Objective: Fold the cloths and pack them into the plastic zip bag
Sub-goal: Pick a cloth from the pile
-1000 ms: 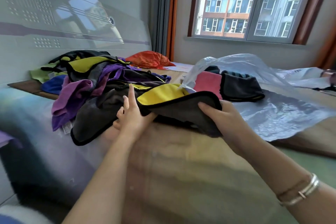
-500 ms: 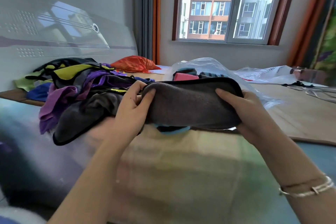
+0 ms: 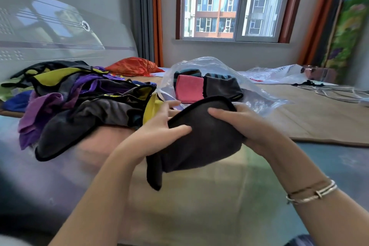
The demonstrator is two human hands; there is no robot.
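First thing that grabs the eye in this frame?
Both hands, the left hand and right hand, grip a folded dark grey cloth at centre. To the left lies a loose pile of cloths; behind the hands, a clear plastic zip bag holds pink and grey folded cloths.

A folded dark grey cloth [image 3: 201, 136] hangs off the bed. Behind it the clear plastic zip bag [image 3: 219, 74] holds folded pink and grey cloths [image 3: 205, 88]; a loose pile of cloths [image 3: 79, 94] lies left.
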